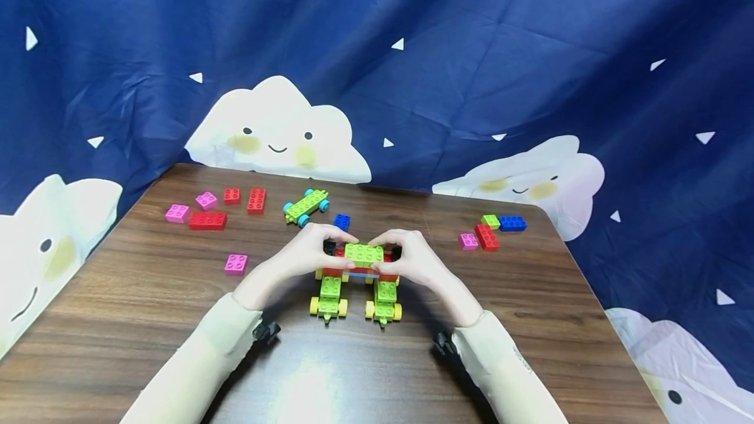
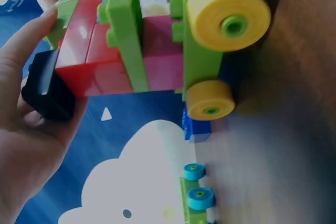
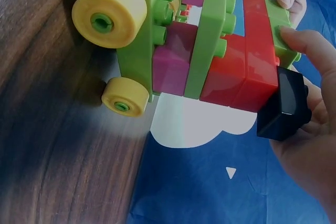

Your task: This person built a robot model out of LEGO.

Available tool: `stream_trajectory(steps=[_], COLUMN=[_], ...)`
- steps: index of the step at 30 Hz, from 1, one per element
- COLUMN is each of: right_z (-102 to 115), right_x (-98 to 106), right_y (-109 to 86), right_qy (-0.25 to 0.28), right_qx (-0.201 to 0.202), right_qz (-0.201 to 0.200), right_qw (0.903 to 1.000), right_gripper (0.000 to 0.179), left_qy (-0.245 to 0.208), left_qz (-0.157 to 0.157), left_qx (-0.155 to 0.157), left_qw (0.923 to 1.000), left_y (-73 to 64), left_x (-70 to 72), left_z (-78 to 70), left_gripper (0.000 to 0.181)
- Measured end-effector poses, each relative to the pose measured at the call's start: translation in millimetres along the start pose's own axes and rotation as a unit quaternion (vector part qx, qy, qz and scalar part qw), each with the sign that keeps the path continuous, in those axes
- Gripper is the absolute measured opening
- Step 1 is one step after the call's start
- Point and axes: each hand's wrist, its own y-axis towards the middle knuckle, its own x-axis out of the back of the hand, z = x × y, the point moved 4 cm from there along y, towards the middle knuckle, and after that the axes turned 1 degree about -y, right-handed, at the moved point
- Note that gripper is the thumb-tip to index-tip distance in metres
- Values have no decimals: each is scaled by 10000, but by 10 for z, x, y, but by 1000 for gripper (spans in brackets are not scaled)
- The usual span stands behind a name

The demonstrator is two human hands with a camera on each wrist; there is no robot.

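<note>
A toy-brick structure stands on two light green wheeled bases (image 1: 330,290) with yellow wheels (image 3: 109,13). Stacked on the bases are magenta bricks (image 3: 171,59), green bricks (image 2: 126,30) and red bricks (image 2: 84,40). Across the top lies a light green brick layer (image 1: 363,254), flanked by a black brick (image 2: 50,85) at the left end and another black brick (image 3: 283,103) at the right. My left hand (image 1: 312,250) pinches the left end of the green layer, thumb in front and fingers behind. From the opposite side, my right hand (image 1: 411,258) pinches its right end likewise.
Behind the structure sit a blue brick (image 1: 341,221) and a green wheeled base (image 1: 307,206) with blue wheels. Loose red bricks (image 1: 207,220) and pink bricks (image 1: 236,264) lie to the left. Red, pink, green and blue bricks (image 1: 512,223) form a group at right.
</note>
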Motion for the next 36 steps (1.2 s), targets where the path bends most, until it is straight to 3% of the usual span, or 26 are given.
stream_trajectory(steps=[4, 9, 14, 20, 26, 32, 36], right_z=[-3, 0, -15, -15, -8, -16, -16], right_x=[-8, -20, -18, -19, -30, -26, -21], right_y=[6, -8, -14, -16, -14, -20, -23], right_qy=[128, 237, 254, 268, 332, 271, 257], right_qx=[-20, 13, 42, -10, -19, -5, 24], right_qz=[-48, -60, -82, -62, -76, -117, -154], right_qw=[9999, 9997, 9996, 9996, 9994, 9996, 9995], right_gripper=[31, 31, 31, 31, 32, 31, 32], left_qy=[57, -264, -427, -233, 17, 257, 668], left_qz=[221, 381, 96, -320, -355, 31, 195], left_qx=[-229, -299, -21, 180, 437, 871, 1101], left_qw=[9995, 9985, 9990, 9991, 9984, 9959, 9915], left_y=[22, 49, 123, 303, 478, 604, 636], left_x=[55, 172, 320, 431, 366, 245, 212], left_z=[-14, -24, 45, 272, 500, 655, 745], left_gripper=[45, 39, 32, 31, 48, 66, 72])
